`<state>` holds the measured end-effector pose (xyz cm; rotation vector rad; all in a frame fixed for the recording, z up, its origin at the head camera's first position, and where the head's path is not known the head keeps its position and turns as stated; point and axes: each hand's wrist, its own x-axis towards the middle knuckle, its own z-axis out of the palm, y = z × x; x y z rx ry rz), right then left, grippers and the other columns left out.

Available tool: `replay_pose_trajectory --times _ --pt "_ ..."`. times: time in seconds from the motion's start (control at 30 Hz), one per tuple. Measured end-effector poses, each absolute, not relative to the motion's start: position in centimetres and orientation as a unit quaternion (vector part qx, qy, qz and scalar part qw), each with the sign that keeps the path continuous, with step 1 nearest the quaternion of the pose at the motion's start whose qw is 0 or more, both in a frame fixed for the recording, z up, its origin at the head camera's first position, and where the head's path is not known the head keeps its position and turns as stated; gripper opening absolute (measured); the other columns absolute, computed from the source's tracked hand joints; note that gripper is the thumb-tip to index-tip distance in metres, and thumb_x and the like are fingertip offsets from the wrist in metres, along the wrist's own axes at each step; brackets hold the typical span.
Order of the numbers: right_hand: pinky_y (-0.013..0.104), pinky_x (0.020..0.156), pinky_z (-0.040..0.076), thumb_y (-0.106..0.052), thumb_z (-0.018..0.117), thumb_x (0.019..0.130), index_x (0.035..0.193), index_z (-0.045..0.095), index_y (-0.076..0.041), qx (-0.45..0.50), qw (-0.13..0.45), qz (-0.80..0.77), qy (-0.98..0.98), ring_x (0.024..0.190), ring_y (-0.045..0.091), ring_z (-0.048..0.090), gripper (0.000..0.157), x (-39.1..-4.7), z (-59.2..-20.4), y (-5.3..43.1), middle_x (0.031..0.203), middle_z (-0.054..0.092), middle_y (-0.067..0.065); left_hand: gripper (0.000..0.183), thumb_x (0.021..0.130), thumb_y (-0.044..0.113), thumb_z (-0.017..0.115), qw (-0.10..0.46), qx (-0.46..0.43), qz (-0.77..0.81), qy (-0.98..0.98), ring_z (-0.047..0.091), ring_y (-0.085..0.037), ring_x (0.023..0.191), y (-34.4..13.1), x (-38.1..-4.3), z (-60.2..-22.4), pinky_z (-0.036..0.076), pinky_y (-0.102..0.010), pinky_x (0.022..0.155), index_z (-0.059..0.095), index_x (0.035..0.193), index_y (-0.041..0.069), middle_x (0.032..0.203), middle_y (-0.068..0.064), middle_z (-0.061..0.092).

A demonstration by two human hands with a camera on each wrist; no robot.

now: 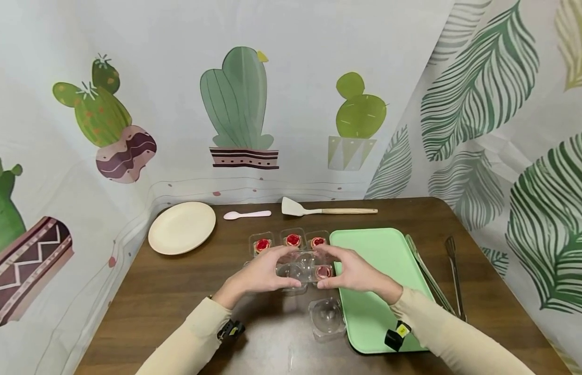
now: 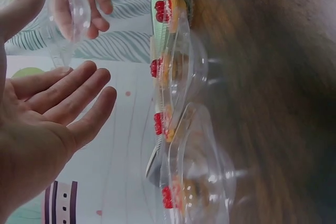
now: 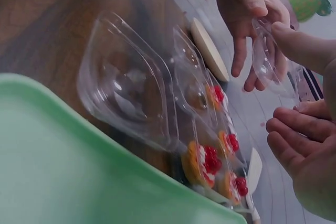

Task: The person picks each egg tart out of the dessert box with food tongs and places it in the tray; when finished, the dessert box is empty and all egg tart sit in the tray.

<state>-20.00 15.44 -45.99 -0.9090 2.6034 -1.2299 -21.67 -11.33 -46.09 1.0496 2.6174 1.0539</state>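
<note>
My left hand (image 1: 260, 271) and right hand (image 1: 354, 268) face each other above the table's middle. Between them they hold a clear plastic lid (image 3: 265, 61) by its edges, thumbs and fingertips at the rim on either side. Under and beyond it stand several clear plastic cups with red-topped tarts, among them a left tart (image 1: 262, 245), a middle tart (image 1: 293, 240) and a right tart (image 1: 317, 241). Another tart (image 3: 202, 163) sits nearer the tray. Closer to me lies a clear container (image 1: 327, 316) with no tart in it.
A green tray (image 1: 382, 291) lies at the right, with metal tongs (image 1: 426, 271) along its edge and a slotted utensil (image 1: 454, 276) beyond. At the back are a cream plate (image 1: 182, 228), a pink spoon (image 1: 247, 214) and a white spatula (image 1: 328, 210) with a wooden handle.
</note>
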Motion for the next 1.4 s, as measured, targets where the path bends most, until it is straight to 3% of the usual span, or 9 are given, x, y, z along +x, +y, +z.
replay_pose_trajectory --times 0.2,0.4,1.07,1.4 --pt "0.047 0.101 0.048 -0.045 0.082 0.073 0.141 0.047 -0.005 -0.316 0.050 -0.367 0.874 0.117 0.024 0.061 0.087 -19.1 -46.1 14.4 0.128 0.064 0.006 0.078 0.074 0.045 0.082 0.043 0.366 0.295 0.882 0.062 -0.017 0.111 -12.3 -20.7 -45.8 0.052 -0.037 0.097 0.054 0.135 0.004 0.121 -0.004 0.067" --pt "0.051 0.103 0.047 -0.045 0.083 0.072 0.142 0.047 -0.005 -0.325 0.045 -0.327 0.886 0.122 0.030 0.057 0.088 -18.4 -46.3 13.6 0.135 0.058 0.013 0.078 0.075 0.047 0.081 0.046 0.373 0.280 0.883 0.064 -0.022 0.108 -13.0 -19.7 -45.8 0.053 -0.037 0.095 0.054 0.133 0.002 0.120 -0.008 0.067" --pt "0.049 0.104 0.046 -0.046 0.083 0.071 0.139 0.048 0.000 -0.346 0.069 -0.250 0.902 0.122 0.030 0.056 0.090 -15.5 -47.2 11.4 0.134 0.058 0.015 0.075 0.074 0.048 0.081 0.055 0.389 0.221 0.893 0.064 -0.017 0.105 -14.3 -16.4 -47.0 0.054 -0.035 0.095 0.057 0.128 0.002 0.116 -0.004 0.067" --pt "0.046 0.105 0.046 -0.050 0.081 0.071 0.139 0.048 0.001 -0.347 0.071 -0.212 0.911 0.124 0.030 0.056 0.091 -14.5 -48.2 10.9 0.136 0.057 0.015 0.082 0.072 0.050 0.081 0.064 0.376 0.190 0.905 0.062 -0.021 0.113 -14.2 -15.3 -47.9 0.051 -0.037 0.100 0.054 0.134 0.002 0.126 -0.008 0.063"
